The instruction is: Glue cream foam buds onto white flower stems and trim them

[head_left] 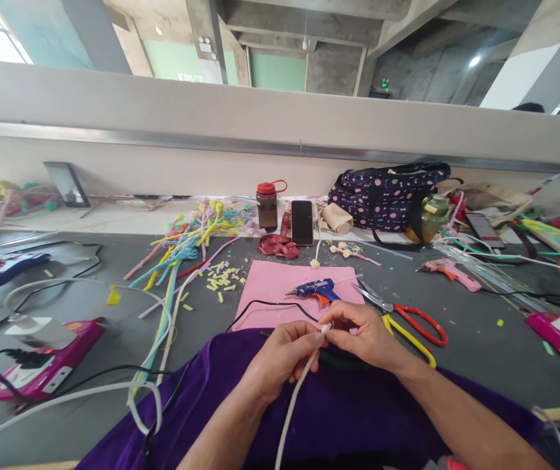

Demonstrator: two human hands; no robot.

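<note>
Our left hand (280, 358) and right hand (364, 336) both pinch the top end of a thin white stem (290, 408), which droops long and pale over the purple cloth (348, 418) near the glue gun (316, 289).

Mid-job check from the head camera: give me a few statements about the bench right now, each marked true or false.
1. The left hand and right hand both pinch the end of the white stem. True.
2. The blue glue gun lies on the pink sheet. True.
3. The scissors lie left of the pink sheet. False: they lie at its right edge, just beyond the right hand.
4. The bottle has a green lid. False: the lid is red.
5. The black phone sits between the bottle and the polka-dot bag. True.
</note>
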